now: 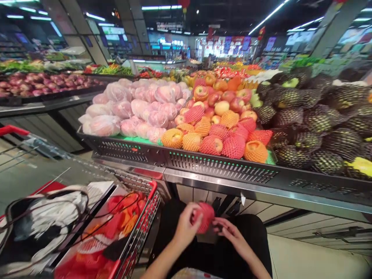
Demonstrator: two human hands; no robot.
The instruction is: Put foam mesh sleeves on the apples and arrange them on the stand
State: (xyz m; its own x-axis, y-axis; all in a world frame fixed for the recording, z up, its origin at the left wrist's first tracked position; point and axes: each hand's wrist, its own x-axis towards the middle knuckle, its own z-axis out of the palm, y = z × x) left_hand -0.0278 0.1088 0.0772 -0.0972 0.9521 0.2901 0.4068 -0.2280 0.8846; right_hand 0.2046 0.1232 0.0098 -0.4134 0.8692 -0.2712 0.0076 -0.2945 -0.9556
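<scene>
Head view, only one available: left hand (187,221) is gripping a fruit in a red foam net (206,217), fingers wrapping its left side, holding it above the lap, in front of and lower than the display. Right hand (228,229) is hanging just beside the fruit's right side, fingers partly curled; can't tell if it's touching the net or pinching anything.

Status: net is covering most of what's showing on the held fruit; left side is hiding behind the fingers, so can't confirm it's fully seated. Reading this one as nearly sleeved, not yet sitting in the tray.

Black tray (158,155): apples in red and orange nets (255,152) are filling the front edge, so that part is looking done. Bare apples (222,107) are showing farther back among netted ones, so I'm judging the batch as partly done; exact count left isn't readable.

Cart (152,190) on the left is carrying red and orange netting (130,211), probably spare sleeves. Bagged pink fruit (142,108) is sitting left of the apples, dark netted fruit (310,120) right.
</scene>
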